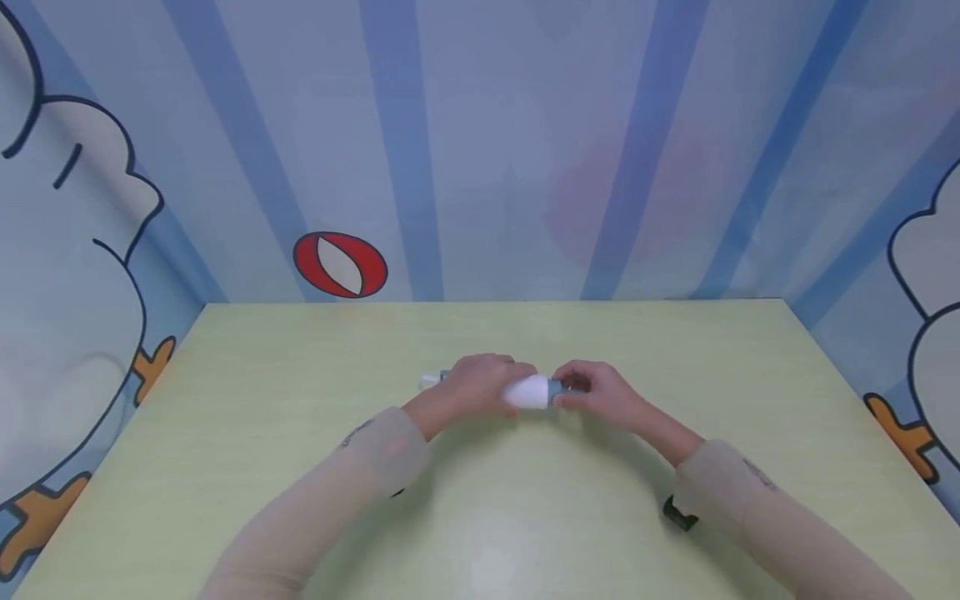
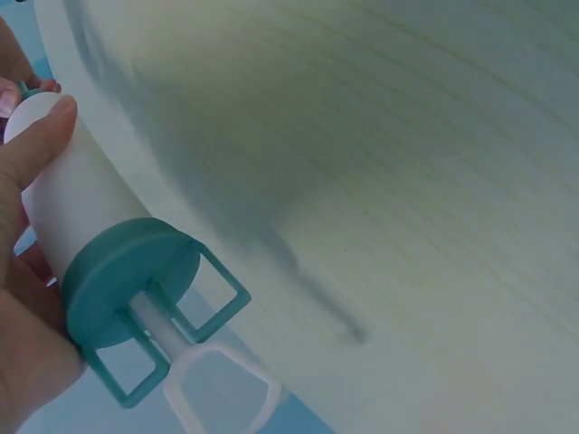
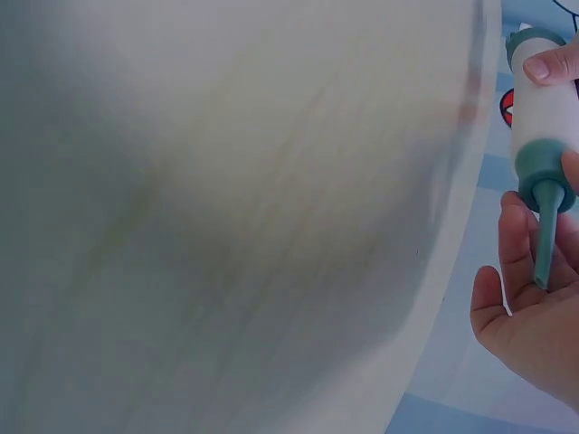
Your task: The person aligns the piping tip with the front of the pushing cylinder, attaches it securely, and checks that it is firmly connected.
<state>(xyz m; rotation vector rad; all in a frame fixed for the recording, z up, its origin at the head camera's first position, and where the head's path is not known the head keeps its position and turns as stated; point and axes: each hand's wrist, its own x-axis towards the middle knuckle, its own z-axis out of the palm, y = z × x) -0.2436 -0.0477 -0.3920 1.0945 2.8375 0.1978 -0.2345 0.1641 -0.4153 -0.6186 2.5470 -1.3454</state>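
My left hand (image 1: 480,385) grips the white barrel of a syringe (image 1: 531,392), held level above the table. In the left wrist view the teal back cap (image 2: 136,271) of the syringe has two square finger loops, and a white ring handle (image 2: 271,393) ends its plunger rod. At the other end my right hand (image 1: 600,390) pinches the teal nozzle cap (image 3: 543,163) between thumb and fingers. The thin, tapered nozzle tip (image 3: 545,240) sticks out past those fingers, over the palm. Part of the barrel is hidden by the left hand.
Beneath both hands spreads a pale yellow table (image 1: 480,500). A striped blue backdrop (image 1: 510,150) stands behind it, with a printed red and white ball (image 1: 341,265). Printed cartoon panels flank the sides. A black strap piece (image 1: 680,513) shows under the right sleeve.
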